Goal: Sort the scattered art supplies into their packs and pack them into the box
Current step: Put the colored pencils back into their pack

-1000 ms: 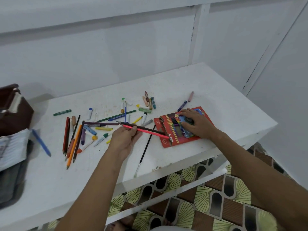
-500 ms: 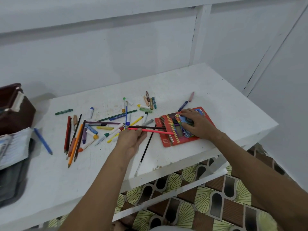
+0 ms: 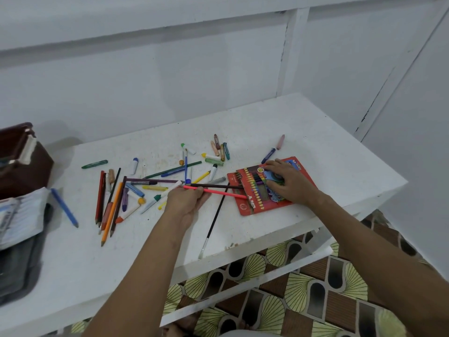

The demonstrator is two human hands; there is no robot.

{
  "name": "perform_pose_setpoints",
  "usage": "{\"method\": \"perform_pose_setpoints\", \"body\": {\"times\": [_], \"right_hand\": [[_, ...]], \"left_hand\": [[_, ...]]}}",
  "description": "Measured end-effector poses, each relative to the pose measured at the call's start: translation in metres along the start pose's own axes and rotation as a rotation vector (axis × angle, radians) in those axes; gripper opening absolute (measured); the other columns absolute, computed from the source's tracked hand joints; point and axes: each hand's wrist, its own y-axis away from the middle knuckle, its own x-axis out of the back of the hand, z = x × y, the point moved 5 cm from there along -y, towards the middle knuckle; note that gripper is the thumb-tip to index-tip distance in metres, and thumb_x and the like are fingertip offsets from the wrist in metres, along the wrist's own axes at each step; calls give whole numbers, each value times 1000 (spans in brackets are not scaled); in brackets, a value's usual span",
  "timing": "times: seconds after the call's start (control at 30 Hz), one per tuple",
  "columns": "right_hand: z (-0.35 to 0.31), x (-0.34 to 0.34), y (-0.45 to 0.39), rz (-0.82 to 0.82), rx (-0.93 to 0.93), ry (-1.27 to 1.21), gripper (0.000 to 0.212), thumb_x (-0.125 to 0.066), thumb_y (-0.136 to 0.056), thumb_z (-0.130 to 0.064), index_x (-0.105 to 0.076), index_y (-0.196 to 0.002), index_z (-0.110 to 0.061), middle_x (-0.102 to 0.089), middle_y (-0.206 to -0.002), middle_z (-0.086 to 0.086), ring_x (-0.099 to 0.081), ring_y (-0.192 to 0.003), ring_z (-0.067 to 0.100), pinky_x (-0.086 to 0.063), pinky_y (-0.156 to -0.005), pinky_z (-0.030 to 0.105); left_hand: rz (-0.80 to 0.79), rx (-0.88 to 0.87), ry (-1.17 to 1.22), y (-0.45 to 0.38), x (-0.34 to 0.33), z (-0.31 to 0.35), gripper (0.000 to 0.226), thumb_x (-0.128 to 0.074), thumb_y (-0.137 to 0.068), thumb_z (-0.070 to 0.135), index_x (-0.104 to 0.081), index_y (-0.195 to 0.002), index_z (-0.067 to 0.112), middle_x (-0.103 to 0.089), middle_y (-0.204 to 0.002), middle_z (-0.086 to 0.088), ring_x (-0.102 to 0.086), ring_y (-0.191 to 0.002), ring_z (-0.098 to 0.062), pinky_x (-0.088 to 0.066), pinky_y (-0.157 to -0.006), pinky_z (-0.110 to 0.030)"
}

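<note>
A red coloured-pencil pack (image 3: 247, 205) lies flat near the table's right front edge. My right hand (image 3: 289, 182) rests flat on it with fingers spread. My left hand (image 3: 187, 199) pinches a pink pencil (image 3: 226, 193) and a dark brown pencil (image 3: 213, 186); their tips reach the pack's left opening. Several loose pencils (image 3: 110, 207), crayons (image 3: 220, 150) and markers (image 3: 134, 165) lie scattered across the table's middle and left. A black paintbrush (image 3: 213, 224) lies diagonally under my left hand's pencils.
The white table (image 3: 328, 166) ends in a front edge close to the pack. A dark brown box (image 3: 26, 166) stands at the far left, with a white striped pack (image 3: 21, 215) and a dark case (image 3: 19, 271) in front of it. A blue pencil (image 3: 64, 207) lies beside them.
My left hand has slid the pink and dark pencils to the right, so their tips now meet the pack's opening. My right hand has stayed on the pack.
</note>
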Motion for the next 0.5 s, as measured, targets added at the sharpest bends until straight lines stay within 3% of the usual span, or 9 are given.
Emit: {"method": "perform_pose_setpoints", "body": {"times": [0.07, 0.13, 0.17, 0.23, 0.33, 0.37, 0.43, 0.5], "right_hand": [[0, 0, 0, 2, -2, 1, 53, -58, -92, -33, -43, -141, -18, -38, -149, 3, -23, -142, 20, -22, -115, 40], [1, 0, 0, -1, -2, 1, 53, -57, -92, -34, -43, -141, -18, -38, -149, 3, -23, -142, 20, -23, -115, 41], [1, 0, -1, -5, -1, -2, 53, -57, -92, -34, -42, -141, -19, -38, -149, 3, -23, -143, 20, -23, -115, 41], [2, 0, -1, -7, 0, -5, 53, -57, -92, -34, -42, -141, -20, -38, -150, 2, -23, -143, 20, -23, -114, 41], [2, 0, 0, -12, -2, 7, 54, -57, -92, -35, -41, -142, -20, -37, -150, 1, -22, -143, 20, -23, -114, 40], [2, 0, 0, -13, -2, 9, 54, -56, -92, -36, -41, -142, -20, -37, -150, 1, -22, -143, 19, -23, -114, 40], [2, -1, 0, -12, -4, 12, 54, -56, -93, -36, -40, -142, -20, -36, -151, 1, -22, -143, 19, -22, -114, 39], [3, 0, 0, -14, -5, 10, 55, -56, -93, -36, -40, -142, -20, -35, -151, 1, -21, -143, 19, -22, -114, 40]], "left_hand": [[-28, -15, -7, 6, -8, -8, 4, -57, -90, -8, -59, -92, -7, -63, -103, -24, -67, -86, -29, -60, -67, -32], [-18, -39, -177, 13, -14, -17, 13, -65, -89, 7, -62, -90, -6, -66, -88, -18, -67, -65, -21, -58, -53, -25], [-11, -79, -372, 15, -16, -19, 22, -67, -89, 19, -65, -84, -2, -66, -77, -13, -62, -54, -17, -52, -46, -23], [-30, -213, -842, 17, -20, -19, 43, -65, -87, 44, -66, -69, 4, -62, -61, -5, -53, -47, -13, -41, -46, -22], [-45, -499, -1269, 19, -26, -9, 53, -59, -86, 56, -51, -57, 13, -47, -52, 2, -45, -48, -11, -33, -49, -25], [-36, -601, -1338, 21, -29, -3, 46, -59, -86, 56, -53, -63, 16, -48, -59, 5, -47, -55, -11, -34, -51, -25], [-95, -818, -1451, 24, -34, 4, 34, -61, -86, 52, -63, -98, 21, -56, -90, 5, -55, -85, -13, -42, -67, -26], [-224, -916, -1614, 19, -40, 1, 49, -60, -86, 47, -53, -130, 24, -52, -117, 1, -49, -111, -18, -41, -89, -34]]}}
